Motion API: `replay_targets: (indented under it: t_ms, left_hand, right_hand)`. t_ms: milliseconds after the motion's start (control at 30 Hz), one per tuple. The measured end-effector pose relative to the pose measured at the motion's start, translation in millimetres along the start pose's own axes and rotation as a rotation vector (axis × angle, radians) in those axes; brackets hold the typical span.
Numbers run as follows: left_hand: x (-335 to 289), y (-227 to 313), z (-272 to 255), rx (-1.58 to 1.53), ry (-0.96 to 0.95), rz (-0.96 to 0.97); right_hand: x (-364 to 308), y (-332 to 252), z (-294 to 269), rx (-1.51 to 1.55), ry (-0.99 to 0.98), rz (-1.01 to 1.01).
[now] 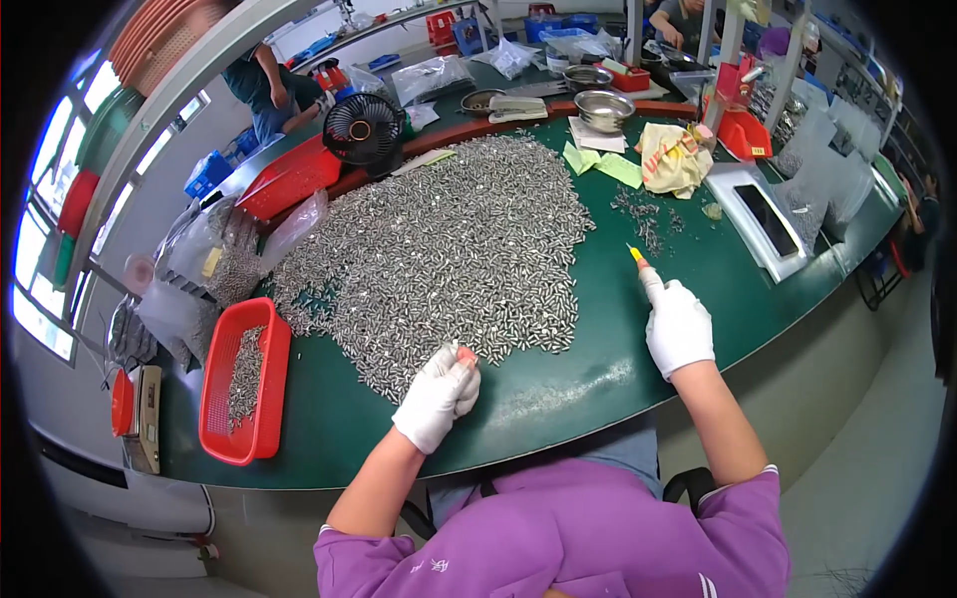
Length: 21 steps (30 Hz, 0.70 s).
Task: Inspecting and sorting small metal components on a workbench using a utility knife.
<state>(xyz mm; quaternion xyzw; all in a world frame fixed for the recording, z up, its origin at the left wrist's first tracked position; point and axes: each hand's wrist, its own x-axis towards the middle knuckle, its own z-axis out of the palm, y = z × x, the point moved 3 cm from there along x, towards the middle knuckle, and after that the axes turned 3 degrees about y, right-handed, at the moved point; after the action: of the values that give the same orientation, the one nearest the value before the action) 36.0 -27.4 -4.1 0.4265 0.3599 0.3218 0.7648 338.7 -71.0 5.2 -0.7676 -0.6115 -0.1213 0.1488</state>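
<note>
A broad pile of small silvery metal pins [459, 239] covers the middle of the green table. At its near edge my left hand [439, 397], in a white glove with bare fingertips, is pinched closed. Whatever lies between those fingertips is too small to make out. To the right of the pile, my right hand [680, 327], also gloved in white, grips a small yellow tool [637, 255] with a thin pointed tip. Its index finger stretches along the tool, which points away from me. Beyond that tip lies a small scatter of darker pins [648, 221].
A red basket [274, 399] holding pins stands at the left, beside a scale [148, 419] and filled plastic bags [184, 314]. A black fan [364, 132], a steel bowl [603, 110] and a yellow cloth [678, 159] sit behind. A phone [766, 219] lies right. Other people work farther back.
</note>
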Motion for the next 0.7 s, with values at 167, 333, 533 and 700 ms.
replay_targets:
  t_ms: [167, 333, 533, 700]
  left_hand:
    - [19, 16, -10, -0.212, 0.033, -0.091]
    - [37, 26, -32, -0.444, 0.001, 0.016]
    - [51, 20, -41, -0.506, -0.048, 0.126]
    - [48, 14, -46, -0.543, 0.051, 0.077]
  right_hand:
    - [22, -14, 11, -0.157, -0.094, -0.036]
    - [47, -59, -3, 0.083, 0.128, -0.265]
    - [76, -113, 19, 0.289, -0.091, -0.407]
    - [84, -135, 33, 0.296, -0.31, -0.378]
